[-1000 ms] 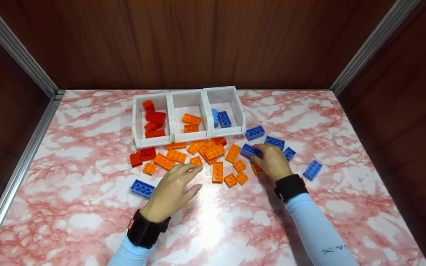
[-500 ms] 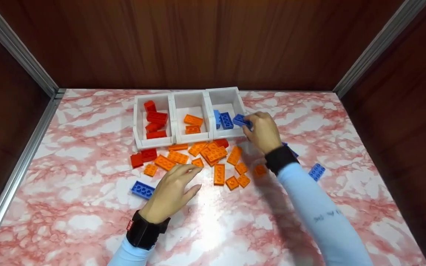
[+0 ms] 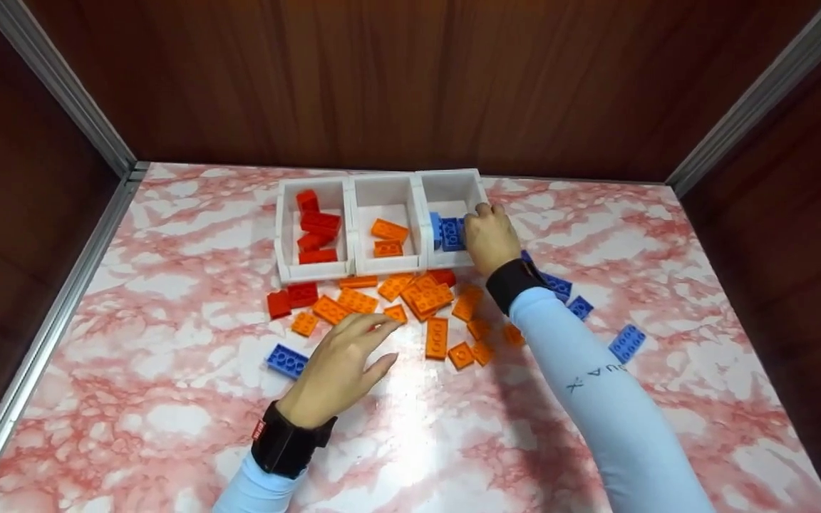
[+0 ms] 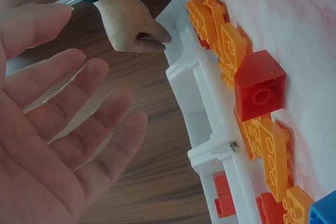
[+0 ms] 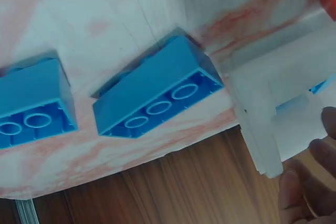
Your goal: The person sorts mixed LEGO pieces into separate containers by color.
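Observation:
My right hand point(image 3: 490, 235) reaches into the right-hand compartment of the white bin point(image 3: 453, 178), fingers curled downward. Right by its fingertips lie blue toy building bricks point(image 3: 451, 235). In the right wrist view only a few fingers point(image 5: 320, 153) show, cut off by the frame edge, and I cannot tell whether they still pinch a brick. My left hand point(image 3: 336, 367) hovers over the table in front of the orange bricks point(image 3: 428, 296), fingers spread and relaxed. The left wrist view shows its palm point(image 4: 47, 145) holding nothing. Beside it lies a blue brick point(image 3: 287, 361), partly covered by the hand.
Red bricks point(image 3: 320, 224) fill part of the left compartment; two orange bricks point(image 3: 389, 229) lie in the middle one. Loose red bricks point(image 3: 302, 294) sit before the bin. More blue bricks point(image 3: 628, 343) lie to the right, some behind the right arm. Wooden panels point(image 3: 396, 85) enclose the table.
My right hand has carried a blue brick from the table up and leftward into the right compartment, where the hand now hides it. My left hand stays almost still; the head view shifts slightly.

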A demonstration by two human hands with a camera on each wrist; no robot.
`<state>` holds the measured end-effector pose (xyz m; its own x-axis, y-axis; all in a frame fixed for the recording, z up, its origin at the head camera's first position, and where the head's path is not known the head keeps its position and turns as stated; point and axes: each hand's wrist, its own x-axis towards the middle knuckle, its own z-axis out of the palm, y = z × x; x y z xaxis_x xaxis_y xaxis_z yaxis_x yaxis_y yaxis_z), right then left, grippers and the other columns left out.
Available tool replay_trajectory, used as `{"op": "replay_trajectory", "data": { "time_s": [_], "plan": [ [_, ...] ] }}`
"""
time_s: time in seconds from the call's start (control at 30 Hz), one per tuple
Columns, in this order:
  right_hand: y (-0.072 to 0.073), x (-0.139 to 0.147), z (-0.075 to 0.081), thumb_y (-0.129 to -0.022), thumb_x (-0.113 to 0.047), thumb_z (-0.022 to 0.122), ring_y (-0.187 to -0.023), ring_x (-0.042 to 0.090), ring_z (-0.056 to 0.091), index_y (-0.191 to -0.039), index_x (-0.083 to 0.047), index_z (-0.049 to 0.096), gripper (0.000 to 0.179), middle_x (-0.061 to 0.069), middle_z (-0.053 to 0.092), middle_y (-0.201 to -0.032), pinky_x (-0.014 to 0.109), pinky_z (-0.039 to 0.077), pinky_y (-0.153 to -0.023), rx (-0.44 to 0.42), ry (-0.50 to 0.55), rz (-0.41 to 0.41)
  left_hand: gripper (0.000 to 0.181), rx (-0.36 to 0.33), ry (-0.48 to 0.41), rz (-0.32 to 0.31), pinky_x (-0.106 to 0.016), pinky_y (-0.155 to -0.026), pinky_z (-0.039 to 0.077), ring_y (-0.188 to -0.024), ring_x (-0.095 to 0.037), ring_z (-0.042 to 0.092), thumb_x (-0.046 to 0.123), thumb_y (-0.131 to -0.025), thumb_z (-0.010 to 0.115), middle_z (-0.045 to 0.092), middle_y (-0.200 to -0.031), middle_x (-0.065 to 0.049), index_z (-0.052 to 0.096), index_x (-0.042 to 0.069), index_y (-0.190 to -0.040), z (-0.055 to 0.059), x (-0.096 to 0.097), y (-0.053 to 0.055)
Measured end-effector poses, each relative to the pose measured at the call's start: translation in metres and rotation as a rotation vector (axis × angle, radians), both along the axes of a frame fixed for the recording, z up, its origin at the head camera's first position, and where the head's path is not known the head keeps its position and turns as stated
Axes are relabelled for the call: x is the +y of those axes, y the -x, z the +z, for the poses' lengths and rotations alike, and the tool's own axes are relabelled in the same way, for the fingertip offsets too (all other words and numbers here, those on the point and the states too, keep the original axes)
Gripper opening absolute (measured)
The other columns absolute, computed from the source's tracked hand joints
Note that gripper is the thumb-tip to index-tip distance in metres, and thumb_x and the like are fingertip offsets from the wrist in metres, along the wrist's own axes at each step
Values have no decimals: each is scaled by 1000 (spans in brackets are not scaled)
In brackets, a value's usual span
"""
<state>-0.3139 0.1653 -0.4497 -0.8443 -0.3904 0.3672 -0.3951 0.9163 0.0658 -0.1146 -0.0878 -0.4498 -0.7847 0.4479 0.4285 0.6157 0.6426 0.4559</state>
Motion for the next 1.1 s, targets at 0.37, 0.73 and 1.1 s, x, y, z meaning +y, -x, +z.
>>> {"op": "replay_trajectory", "data": {
  "time_s": [0.37,0.73,1.1],
  "plan": [
    [-40,30,17,-87,-4,70,-85,38,59,-93,4,73,10,20,67,-93,46,48,-81,47,252,113,43,-3,6,3,-41,-101,45,-118,-26,55,20,-91,74,62,-127,-11,64,7,-131,2,1,-3],
    [-137,49,-1,-92,-12,71,-85,25,63,-109,-3,73,20,11,69,-104,36,53,-74,-8,654,125,45,-20,6,44,-45,-102,43,-119,-29,56,20,-89,76,63,-127,-11,65,5,-130,-4,-9,-7],
    [-215,63,-28,-89,-8,73,-90,16,63,-109,-7,74,20,4,69,-109,30,53,-72,49,740,120,47,-166,-7,189,-50,-103,42,-121,-34,54,17,-88,76,60,-132,-16,64,5,-131,-11,-42,-20]
  ]
}}
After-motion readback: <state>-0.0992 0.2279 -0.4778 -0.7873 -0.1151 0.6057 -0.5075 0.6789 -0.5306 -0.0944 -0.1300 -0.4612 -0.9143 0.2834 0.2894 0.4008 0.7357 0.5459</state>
